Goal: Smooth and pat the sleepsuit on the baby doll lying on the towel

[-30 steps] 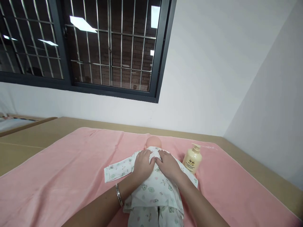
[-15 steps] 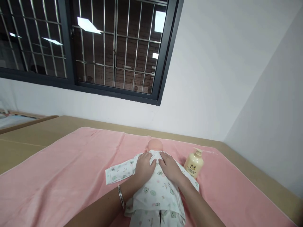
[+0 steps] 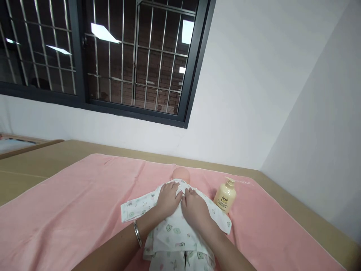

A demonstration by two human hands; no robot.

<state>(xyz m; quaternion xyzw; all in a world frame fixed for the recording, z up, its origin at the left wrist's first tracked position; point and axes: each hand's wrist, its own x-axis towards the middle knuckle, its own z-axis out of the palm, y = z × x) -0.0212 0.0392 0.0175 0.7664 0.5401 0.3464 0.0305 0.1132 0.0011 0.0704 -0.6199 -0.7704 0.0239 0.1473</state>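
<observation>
A baby doll (image 3: pixel 181 174) lies lengthwise in front of me, its smooth bald head away from me. It wears a white top (image 3: pixel 176 237) printed with small green and pink figures, and matching trousers (image 3: pixel 169 262). My left hand (image 3: pixel 169 197) rests flat on the upper part of the top, fingers stretched towards the head, a silver bangle on the wrist. Beside it, my right hand (image 3: pixel 196 206) lies on the top with slightly bent fingers. Both hands hide part of the cloth. The sleeves spread out to either side. No face of the doll shows.
A cream pump bottle (image 3: pixel 226 195) stands right of the doll, by its right-side sleeve. Under everything lies a pink blanket (image 3: pixel 76 195) on a wooden surface (image 3: pixel 56 154). A white wall (image 3: pixel 231 113) and a barred, dark-framed window (image 3: pixel 135 56) rise behind.
My right hand has slid slightly towards me on the doll's top, its fingers more bent. The left hand stays near its place. The whole view has shifted a little.
</observation>
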